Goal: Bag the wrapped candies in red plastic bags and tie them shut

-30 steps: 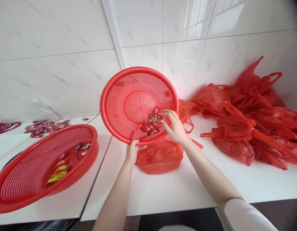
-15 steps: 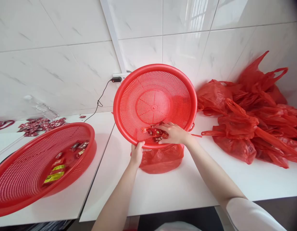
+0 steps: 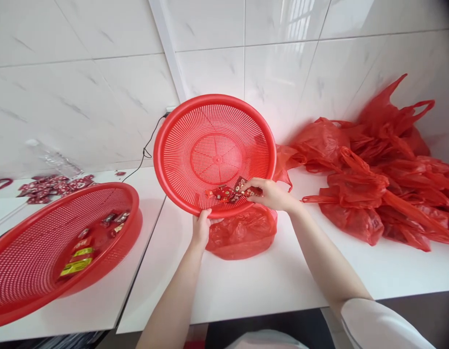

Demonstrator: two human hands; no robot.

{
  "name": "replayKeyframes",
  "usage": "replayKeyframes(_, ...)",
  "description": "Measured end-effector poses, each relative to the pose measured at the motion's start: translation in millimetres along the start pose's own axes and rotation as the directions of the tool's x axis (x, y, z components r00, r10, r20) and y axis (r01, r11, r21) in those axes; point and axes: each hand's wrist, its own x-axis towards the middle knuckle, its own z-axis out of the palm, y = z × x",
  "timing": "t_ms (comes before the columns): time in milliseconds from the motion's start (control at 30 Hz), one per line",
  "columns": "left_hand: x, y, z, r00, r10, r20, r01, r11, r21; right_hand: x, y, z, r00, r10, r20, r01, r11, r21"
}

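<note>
A red plastic colander basket (image 3: 214,104) is tipped towards me above the table. My left hand (image 3: 201,229) grips its near rim, the thumb over the edge. My right hand (image 3: 268,194) reaches over the near right rim, its fingers curled on small red-and-brown snack packets (image 3: 240,186) at the basket's low side. Other small packets (image 3: 222,193) lie just left of those fingers. Below the basket, a red plastic bag (image 3: 242,237) rests on the table, its upper part partly hidden by the rim.
At left stands another tilted red basket (image 3: 132,194) holding several packets, some yellow. Behind it lie a pile of small red packets (image 3: 46,189) and a clear bottle (image 3: 59,160). Many red plastic bags (image 3: 370,189) are heaped at right. A black cable (image 3: 146,152) runs along the tiled wall.
The basket has shifted left in view, with my left hand still on its rim. My right hand's fingers have drawn towards the near right rim, with packets at the fingertips.
</note>
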Motion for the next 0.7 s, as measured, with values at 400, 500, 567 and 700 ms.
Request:
replayKeyframes(400,5.3,-4.1,-9.0,0.992,0.109,-0.060,-0.106,0.993,0.050,-3.2,-13.5,10.8,0.998,-0.048,0.037,0.051,0.993,-0.103)
replayKeyframes(500,-1.2,-3.7,-3.7,0.997,0.070,-0.018,-0.070,0.997,0.030,-2.7,-17.5,13.0,0.998,-0.059,-0.035,0.053,0.988,-0.145)
replayKeyframes(567,-7.1,-3.1,1.8,1.000,0.022,0.021,-0.022,1.000,0.004,-1.6,-19.3,17.7,0.998,-0.054,-0.043,0.044,0.978,-0.205)
replayKeyframes(700,-17.8,-1.1,12.5,0.993,-0.095,0.068,0.095,0.996,0.006,1.5,-15.4,31.5,0.999,0.018,0.051,0.001,0.938,-0.348)
